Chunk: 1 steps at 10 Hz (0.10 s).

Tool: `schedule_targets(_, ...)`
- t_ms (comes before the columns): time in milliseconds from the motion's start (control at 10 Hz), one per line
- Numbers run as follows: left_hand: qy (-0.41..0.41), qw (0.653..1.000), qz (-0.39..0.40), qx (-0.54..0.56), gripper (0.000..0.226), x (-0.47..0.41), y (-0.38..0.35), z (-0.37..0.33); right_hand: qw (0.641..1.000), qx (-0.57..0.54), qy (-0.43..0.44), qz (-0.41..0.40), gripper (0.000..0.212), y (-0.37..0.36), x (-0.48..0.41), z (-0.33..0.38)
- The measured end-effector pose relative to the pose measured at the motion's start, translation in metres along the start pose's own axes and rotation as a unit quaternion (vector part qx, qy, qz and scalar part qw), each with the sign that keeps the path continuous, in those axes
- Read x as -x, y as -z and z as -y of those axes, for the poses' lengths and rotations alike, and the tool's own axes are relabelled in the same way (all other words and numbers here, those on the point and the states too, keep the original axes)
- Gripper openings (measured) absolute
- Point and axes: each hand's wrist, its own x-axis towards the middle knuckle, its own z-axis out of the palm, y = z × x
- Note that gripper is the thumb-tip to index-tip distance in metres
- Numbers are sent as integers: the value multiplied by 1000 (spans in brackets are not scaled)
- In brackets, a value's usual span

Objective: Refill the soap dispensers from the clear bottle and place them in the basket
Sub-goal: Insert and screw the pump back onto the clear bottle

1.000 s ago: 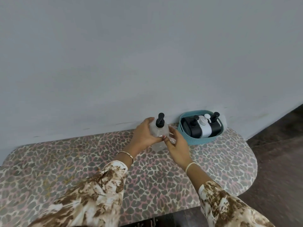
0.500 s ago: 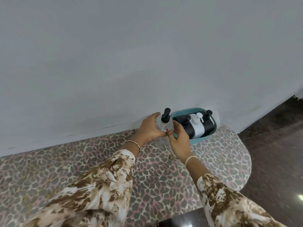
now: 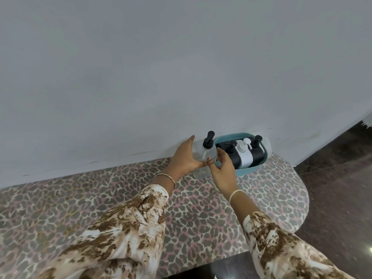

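Left grip (image 3: 186, 157) wrapped round clear pump bottle (image 3: 205, 153), upright, just left of basket (image 3: 243, 172), above surface (image 3: 201, 208). Right grip (image 3: 221, 170) pinches bottle's lower right side. Three dispensers (image 3: 246, 158) crowd basket. My judgement: hold level, clear rim, find gap between pump heads.

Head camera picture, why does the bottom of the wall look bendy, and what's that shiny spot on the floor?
Head view: the wide-angle lens bows the line where the wall meets the table. Head view: the shiny spot at the right edge is light glaring off the dark floor.
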Motion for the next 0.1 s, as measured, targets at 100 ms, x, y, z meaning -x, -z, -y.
schedule_targets(100,6,1000,-22,-17,108,20,9,6,1000,2,14,-24,56,-6,19,4)
